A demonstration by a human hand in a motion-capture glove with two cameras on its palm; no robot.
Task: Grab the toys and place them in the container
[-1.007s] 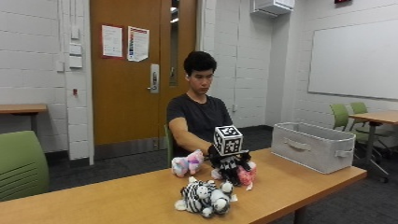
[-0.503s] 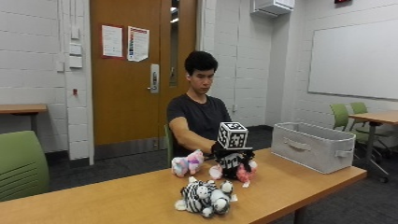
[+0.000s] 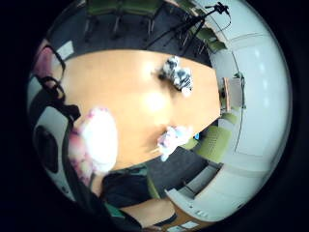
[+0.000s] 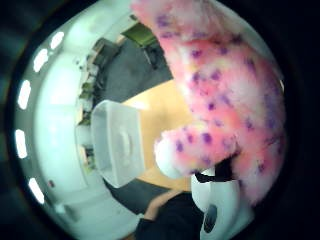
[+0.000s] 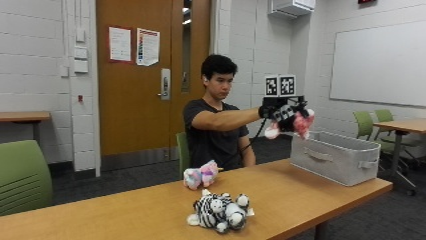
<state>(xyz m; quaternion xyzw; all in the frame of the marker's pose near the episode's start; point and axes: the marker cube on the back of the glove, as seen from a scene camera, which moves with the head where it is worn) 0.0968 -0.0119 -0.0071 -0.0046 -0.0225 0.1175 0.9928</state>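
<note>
Pink spotted plush toy (image 5: 297, 124) held up in the air in the gloved right hand (image 5: 285, 114), fingers curled round it, near the grey fabric container (image 5: 336, 159) but short of being over it, as far as the outside view tells. Thumb side palm view: the toy fills most of it, container beyond looks empty inside. Left on the table (image 5: 133, 210): zebra plush (image 5: 218, 212) near the front edge, pastel plush (image 5: 201, 175) nearer the person, well apart from the container. Progress judged: first toy mid-carry, none in yet, two more to go.
</note>
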